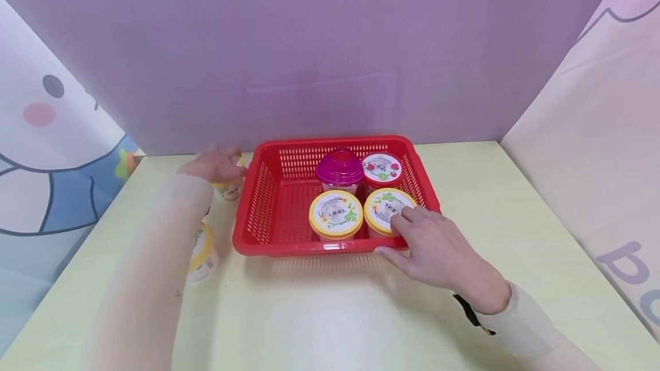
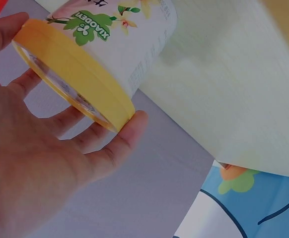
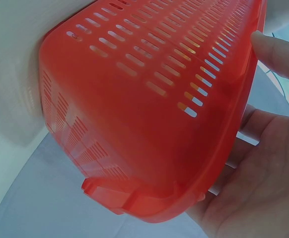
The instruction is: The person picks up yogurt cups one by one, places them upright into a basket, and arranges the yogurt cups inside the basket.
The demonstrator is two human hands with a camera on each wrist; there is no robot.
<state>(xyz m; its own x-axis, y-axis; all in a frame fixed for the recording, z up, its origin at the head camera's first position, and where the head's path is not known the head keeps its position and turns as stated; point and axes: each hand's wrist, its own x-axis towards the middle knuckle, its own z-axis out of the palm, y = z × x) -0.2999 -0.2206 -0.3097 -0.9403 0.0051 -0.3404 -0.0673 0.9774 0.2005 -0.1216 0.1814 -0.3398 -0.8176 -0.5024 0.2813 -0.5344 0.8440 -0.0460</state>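
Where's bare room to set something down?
Bare: the basket's left end, beside the purple-lidded tub; table in front, between the forearms; table at right, toward the wall. Crowded: basket's right end, four tubs; outside left, two tubs, left hand.

A purple backdrop [image 1: 330,56], faintly creased, stands along the far edge of the pale yellowish table [image 1: 319,319]; over to the left, a printed panel [image 1: 46,159] shows a cartoon face [image 1: 72,125] with a grey eye [image 1: 54,86] and pink cheek [image 1: 39,114]; the whitish panel [image 1: 598,130] opposite bears a purple letter [image 1: 625,265] low down.

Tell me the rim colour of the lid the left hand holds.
Yellow rim; best in the left wrist view.
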